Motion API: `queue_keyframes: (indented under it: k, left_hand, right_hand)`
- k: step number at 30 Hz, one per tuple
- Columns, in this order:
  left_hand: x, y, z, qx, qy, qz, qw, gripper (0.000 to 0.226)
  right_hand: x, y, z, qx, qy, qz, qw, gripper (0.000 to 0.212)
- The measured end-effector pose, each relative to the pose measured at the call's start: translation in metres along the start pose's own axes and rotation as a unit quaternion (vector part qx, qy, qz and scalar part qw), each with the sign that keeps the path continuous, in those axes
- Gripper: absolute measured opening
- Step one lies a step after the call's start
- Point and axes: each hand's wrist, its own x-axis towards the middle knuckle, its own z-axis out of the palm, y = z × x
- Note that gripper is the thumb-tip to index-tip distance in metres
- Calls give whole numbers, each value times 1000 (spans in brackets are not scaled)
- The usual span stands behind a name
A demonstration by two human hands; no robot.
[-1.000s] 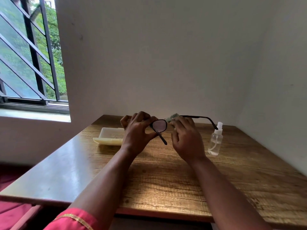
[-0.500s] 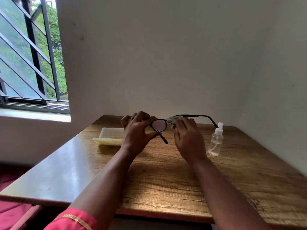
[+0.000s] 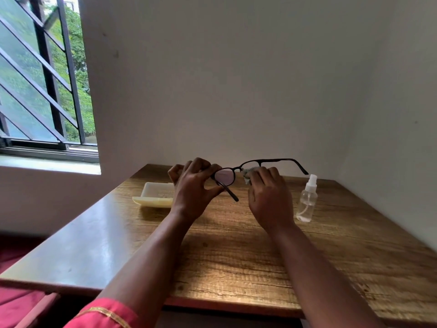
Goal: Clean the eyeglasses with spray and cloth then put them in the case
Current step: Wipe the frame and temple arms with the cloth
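I hold the eyeglasses (image 3: 227, 177) up above the far part of the wooden bench (image 3: 236, 252), temples unfolded. My left hand (image 3: 192, 188) pinches the frame at its left end, fingertips on the top of the rim and thumb underneath by the hinge, so the left lens stays in plain sight between my hands. My right hand (image 3: 269, 200) is curled around a small grey cloth (image 3: 248, 173) and presses it against the right lens, which the fingers hide from me. One temple points down toward me, the other runs out to the right, its tip hanging above the spray bottle (image 3: 307, 200). That clear bottle stands upright on the bench just right of my right hand. The pale yellow case (image 3: 155, 196) lies open on the bench, left of and partly behind my left hand. A barred window (image 3: 42, 79) sits at the left.
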Motion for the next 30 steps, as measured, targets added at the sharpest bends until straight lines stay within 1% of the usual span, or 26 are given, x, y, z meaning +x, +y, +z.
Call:
queue_keyframes:
  k: [3,4,7,8,12,16,18,20,22,23,25,27,30]
  left_hand:
    - [-1,2,1,5,-3,13,1000,47]
    - [-1,3,1,6,-3,17,1000,46]
    - [-1,4,1,3,-2,14,1000,47]
    - [-1,4,0,8,-4,11,1000,47]
    - [-2,1,0,32,-12,7,999,49]
    - [-2,1,0,34,-21,2,999,50]
    - [-2,1,0,30,-26,8,999,50]
    - [-2,5,-1,25,-29,17,999,51]
    - [-2,8,-2,28,-29,24,999,52]
    - [-2,9,-3,31,-27,24,999,52]
    - [-1,9,-6,33,-24,16,999,51]
    - [-1,6,-7,32,-26,8,999,50]
    - [-2,6,-6,25,-30,-3,999,52]
  right_hand:
    - [-1,2,4,-4,3,-6,1000,27]
    - [-1,3,6,-1,1,4,1000,25]
    - [-1,7,9,5,-5,45,999,31]
    - [-1,7,8,4,-8,54,998,30]
    - [-3,6,6,30,-22,54,998,16]
    - [-4,3,5,93,-38,16,995,26]
    - [-3,4,6,86,-30,20,996,31]
    - [-2,6,8,64,-19,42,997,33]
    - [-2,8,7,52,-19,73,996,30]
    - [-2,8,6,46,-22,83,995,25]
    - [-2,7,3,43,-34,79,995,18]
    - [-2,5,-1,64,-42,50,996,19]
    - [0,-1,-7,153,-23,36,987,19]
